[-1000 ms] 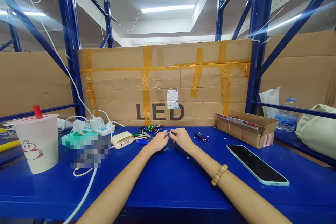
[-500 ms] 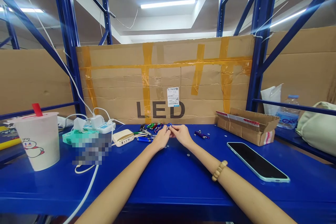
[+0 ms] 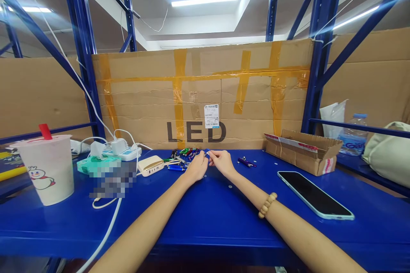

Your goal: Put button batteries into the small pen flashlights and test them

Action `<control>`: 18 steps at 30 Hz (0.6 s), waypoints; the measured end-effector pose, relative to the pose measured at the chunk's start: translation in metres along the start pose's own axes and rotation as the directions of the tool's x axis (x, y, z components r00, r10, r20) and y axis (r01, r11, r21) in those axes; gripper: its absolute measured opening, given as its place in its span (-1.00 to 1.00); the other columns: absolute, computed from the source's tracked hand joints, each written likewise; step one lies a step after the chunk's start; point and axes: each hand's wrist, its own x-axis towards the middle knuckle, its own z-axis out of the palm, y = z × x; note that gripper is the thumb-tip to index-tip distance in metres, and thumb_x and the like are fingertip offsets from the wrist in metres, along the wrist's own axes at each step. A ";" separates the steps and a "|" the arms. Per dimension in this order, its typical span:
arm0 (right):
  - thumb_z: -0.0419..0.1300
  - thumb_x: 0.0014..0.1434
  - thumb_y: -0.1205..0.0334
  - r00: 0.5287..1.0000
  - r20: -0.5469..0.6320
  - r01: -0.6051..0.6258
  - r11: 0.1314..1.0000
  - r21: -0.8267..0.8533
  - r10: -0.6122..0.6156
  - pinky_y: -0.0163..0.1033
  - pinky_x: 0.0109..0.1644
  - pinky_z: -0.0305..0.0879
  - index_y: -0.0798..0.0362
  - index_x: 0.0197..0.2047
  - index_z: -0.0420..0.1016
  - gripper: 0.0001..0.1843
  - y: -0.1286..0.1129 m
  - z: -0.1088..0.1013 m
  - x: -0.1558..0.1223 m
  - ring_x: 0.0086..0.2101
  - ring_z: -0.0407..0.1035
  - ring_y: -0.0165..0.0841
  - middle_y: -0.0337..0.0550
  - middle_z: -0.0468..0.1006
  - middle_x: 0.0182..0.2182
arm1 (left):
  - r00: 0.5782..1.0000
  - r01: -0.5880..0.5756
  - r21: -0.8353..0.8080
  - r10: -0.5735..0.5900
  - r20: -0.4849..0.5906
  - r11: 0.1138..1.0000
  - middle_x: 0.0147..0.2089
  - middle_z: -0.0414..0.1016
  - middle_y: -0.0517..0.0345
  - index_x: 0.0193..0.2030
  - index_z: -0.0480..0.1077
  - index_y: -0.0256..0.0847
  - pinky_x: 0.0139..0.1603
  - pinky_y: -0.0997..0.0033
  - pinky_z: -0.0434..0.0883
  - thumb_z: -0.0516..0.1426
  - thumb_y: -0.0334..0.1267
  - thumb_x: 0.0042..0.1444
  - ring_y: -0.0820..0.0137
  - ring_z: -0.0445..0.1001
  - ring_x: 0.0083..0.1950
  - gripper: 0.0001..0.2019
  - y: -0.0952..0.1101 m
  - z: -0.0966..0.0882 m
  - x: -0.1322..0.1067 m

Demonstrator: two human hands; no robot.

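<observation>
Near the back of the blue shelf, my left hand and my right hand meet with fingers closed. Between the fingertips shows a small blue piece; its kind is too small to tell, and the fingers cover part of it. Left of my left hand lies a pile of small, slender shiny pieces in green, red, blue and silver. A bright blue slender piece rests at the pile's front. To the right of my right hand is a dark purple slender piece.
On the left stand a paper cup, a power strip with white cables and a cream-and-gold box. An open cardboard box and a phone lie right. A large carton walls off the back.
My fingertips have shifted slightly, and more of the blue piece shows between them. My hands stay in nearly the same place; the view has tilted a little.
</observation>
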 end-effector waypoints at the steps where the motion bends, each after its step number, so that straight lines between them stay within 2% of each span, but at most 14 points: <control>1: 0.04 0.03 0.09 1.000 -0.008 0.024 0.999 -0.038 -0.024 -0.33 -0.49 0.33 0.11 -0.69 0.36 -0.63 0.001 0.000 0.000 -0.67 0.34 -0.43 -0.25 0.39 -0.73 | 1.000 -0.001 0.003 0.001 -0.005 1.000 -0.28 0.38 -0.03 -0.31 0.17 -0.24 -0.19 0.34 0.26 -0.18 -0.30 0.14 0.31 0.37 -0.20 -0.84 0.000 0.001 0.000; 4: 0.01 0.06 0.05 0.995 -0.042 0.090 0.989 -0.114 -0.095 -0.35 -0.48 0.31 0.11 -0.66 0.39 -0.60 0.002 0.000 0.000 -0.65 0.35 -0.42 -0.23 0.41 -0.72 | 1.000 -0.026 -0.032 0.025 -0.017 0.999 -0.26 0.39 -0.03 -0.30 0.17 -0.24 -0.17 0.34 0.26 -0.16 -0.33 0.12 0.31 0.37 -0.19 -0.87 0.000 0.001 0.001; 7: 0.02 0.05 -0.01 0.994 -0.021 0.102 0.992 -0.081 -0.104 -0.36 -0.52 0.29 0.11 -0.64 0.39 -0.58 0.003 -0.001 0.002 -0.67 0.34 -0.43 -0.24 0.40 -0.70 | 1.000 -0.008 -0.127 0.005 -0.025 0.992 -0.28 0.39 0.02 -0.33 0.19 -0.23 -0.19 0.35 0.26 -0.18 -0.31 0.13 0.33 0.37 -0.22 -0.83 0.001 0.000 0.001; 12: 0.12 -0.04 -0.09 0.977 0.213 -0.004 0.998 0.056 -0.009 -0.34 -0.54 0.37 0.13 -0.63 0.37 -0.57 0.009 -0.006 0.007 -0.70 0.26 -0.51 -0.33 0.29 -0.74 | 0.996 0.067 -0.217 -0.079 -0.050 0.974 -0.38 0.38 0.11 -0.43 0.23 -0.21 -0.29 0.38 0.24 -0.25 -0.14 0.18 0.36 0.35 -0.32 -0.66 -0.005 0.001 0.003; 15: 0.17 -0.06 -0.03 0.951 0.306 -0.069 0.994 0.086 0.040 -0.35 -0.56 0.40 0.16 -0.48 0.47 -0.63 0.013 -0.008 0.007 -0.68 0.20 -0.57 -0.33 0.30 -0.68 | 0.991 0.098 -0.189 -0.113 -0.073 0.977 -0.39 0.37 0.15 -0.38 0.23 -0.18 -0.34 0.41 0.23 -0.26 -0.09 0.19 0.38 0.34 -0.35 -0.65 -0.008 0.001 0.004; 18: 0.17 0.00 0.08 0.939 0.342 -0.057 0.997 0.051 0.036 -0.37 -0.56 0.41 0.16 -0.22 0.49 -0.65 0.012 -0.009 0.005 -0.64 0.18 -0.58 -0.34 0.31 -0.64 | 0.992 0.113 -0.089 -0.118 -0.053 0.990 -0.38 0.38 0.19 -0.35 0.23 -0.14 -0.36 0.44 0.20 -0.23 -0.07 0.18 0.39 0.35 -0.35 -0.68 -0.008 -0.003 0.003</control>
